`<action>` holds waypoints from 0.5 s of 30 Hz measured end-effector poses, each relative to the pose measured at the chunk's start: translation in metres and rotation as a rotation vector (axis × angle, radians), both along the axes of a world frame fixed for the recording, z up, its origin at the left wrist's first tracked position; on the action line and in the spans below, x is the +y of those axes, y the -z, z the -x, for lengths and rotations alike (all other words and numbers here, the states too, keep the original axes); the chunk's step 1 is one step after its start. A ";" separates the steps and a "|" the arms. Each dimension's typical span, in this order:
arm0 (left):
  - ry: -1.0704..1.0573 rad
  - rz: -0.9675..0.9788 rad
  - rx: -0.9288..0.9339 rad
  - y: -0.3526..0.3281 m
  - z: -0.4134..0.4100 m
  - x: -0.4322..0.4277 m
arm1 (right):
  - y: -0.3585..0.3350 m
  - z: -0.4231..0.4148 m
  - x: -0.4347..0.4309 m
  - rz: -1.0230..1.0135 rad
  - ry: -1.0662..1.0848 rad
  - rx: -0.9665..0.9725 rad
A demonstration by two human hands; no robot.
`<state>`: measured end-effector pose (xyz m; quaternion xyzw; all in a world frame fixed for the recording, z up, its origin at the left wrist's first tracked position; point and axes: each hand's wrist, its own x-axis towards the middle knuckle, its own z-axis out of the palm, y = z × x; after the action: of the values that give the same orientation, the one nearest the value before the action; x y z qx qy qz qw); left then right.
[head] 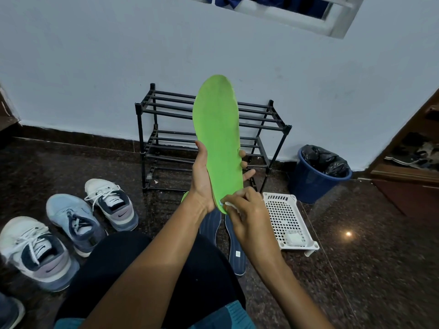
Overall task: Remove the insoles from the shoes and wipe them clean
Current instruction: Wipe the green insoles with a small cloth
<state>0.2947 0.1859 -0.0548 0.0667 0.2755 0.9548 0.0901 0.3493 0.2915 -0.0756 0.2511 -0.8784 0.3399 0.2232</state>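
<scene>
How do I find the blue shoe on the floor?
Start at the black shoe rack against the wall, then look down and left to the shoes on the dark floor. The light blue shoe lies between two white shoes. It alone has dark laces; theirs are white.

Insole bright green | floor insoles navy w/ pinstripes | wipe white | basket white, grid-holed | bin blue, liner blk | rack blk

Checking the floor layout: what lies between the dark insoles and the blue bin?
A white plastic basket lies there; the head view shows it.
</scene>
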 end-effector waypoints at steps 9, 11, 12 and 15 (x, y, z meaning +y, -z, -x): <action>-0.015 0.026 0.003 -0.001 -0.001 0.001 | -0.001 0.009 0.005 -0.027 0.142 0.070; -0.017 0.029 -0.001 -0.001 -0.001 0.000 | 0.001 0.007 0.001 0.002 0.129 0.063; -0.020 0.031 -0.004 0.000 0.000 0.000 | 0.002 0.006 -0.001 0.024 0.110 0.046; -0.026 0.019 -0.010 0.000 0.000 0.000 | 0.001 0.002 -0.002 0.051 0.044 0.014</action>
<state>0.2947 0.1859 -0.0546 0.0577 0.2848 0.9535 0.0795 0.3475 0.2891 -0.0770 0.2282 -0.8732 0.3553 0.2432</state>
